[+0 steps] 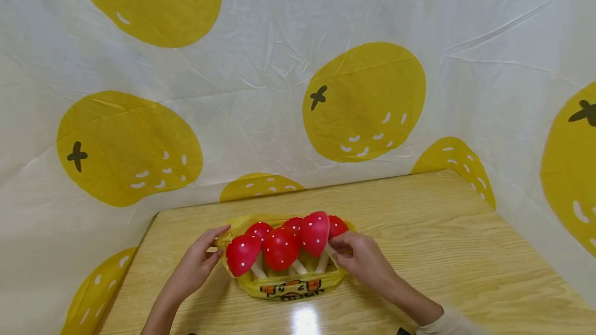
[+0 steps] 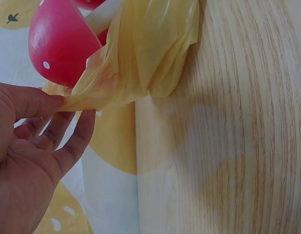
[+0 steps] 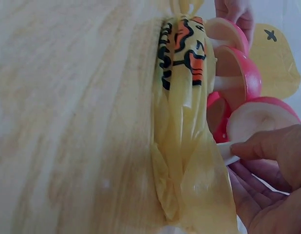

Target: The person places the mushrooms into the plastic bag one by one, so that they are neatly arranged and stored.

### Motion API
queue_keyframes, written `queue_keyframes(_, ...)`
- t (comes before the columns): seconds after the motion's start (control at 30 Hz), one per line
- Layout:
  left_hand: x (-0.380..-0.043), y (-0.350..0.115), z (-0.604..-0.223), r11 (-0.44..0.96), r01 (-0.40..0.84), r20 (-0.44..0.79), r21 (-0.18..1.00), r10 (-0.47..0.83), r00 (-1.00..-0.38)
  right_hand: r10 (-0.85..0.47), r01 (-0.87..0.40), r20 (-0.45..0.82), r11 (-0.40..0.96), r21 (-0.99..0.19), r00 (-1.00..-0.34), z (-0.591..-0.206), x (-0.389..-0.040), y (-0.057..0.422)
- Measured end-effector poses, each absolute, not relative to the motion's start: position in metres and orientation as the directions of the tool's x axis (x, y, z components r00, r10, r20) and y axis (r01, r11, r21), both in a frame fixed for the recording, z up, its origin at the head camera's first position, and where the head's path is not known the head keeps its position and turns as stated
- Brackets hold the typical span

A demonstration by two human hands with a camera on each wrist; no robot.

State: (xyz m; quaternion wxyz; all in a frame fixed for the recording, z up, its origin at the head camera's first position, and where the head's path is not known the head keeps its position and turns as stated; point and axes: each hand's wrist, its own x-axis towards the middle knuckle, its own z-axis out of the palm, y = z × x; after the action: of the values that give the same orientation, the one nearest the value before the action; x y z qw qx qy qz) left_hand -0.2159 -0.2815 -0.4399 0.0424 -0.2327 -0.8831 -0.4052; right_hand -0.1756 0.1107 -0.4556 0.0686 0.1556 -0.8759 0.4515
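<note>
Several toy mushrooms with white-dotted red caps and pale stems, one red mushroom (image 1: 242, 255) at the left among them, stand crowded in a thin yellow plastic bag (image 1: 251, 289). The bag's front carries an orange and black cartoon print. With thumb and fingers my left hand (image 1: 194, 265) pinches the bag's left rim, seen closer as crumpled yellow plastic (image 2: 155, 48) in the left wrist view. My right hand (image 1: 365, 258) pinches the stem (image 3: 226, 152) of the rightmost front mushroom (image 1: 314, 233), whose cap tilts up above the bag's rim.
A light wood-grain table (image 1: 419, 231) carries the bag near its middle. Behind and beside the table hangs a white sheet (image 1: 261, 133) printed with large yellow fruits. Its lower edge meets the table's back edge.
</note>
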Motion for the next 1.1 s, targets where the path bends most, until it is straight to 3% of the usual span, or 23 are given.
queue_keyframes(0.43, -0.2180, -0.2817, -0.4397, 0.584, 0.403, 0.220, 0.705, 0.359, -0.907, -0.222, -0.364, 0.296, 0.692, -0.623, -0.929, -0.4577, -0.1742, 0.1049)
queue_keyframes(1.1, -0.2165, -0.2820, -0.4409, 0.561, 0.423, 0.248, 0.712, 0.363, -0.898, -0.322, -0.419, 0.267, 0.697, -0.582, -0.908, -0.4551, -0.1740, 0.1131)
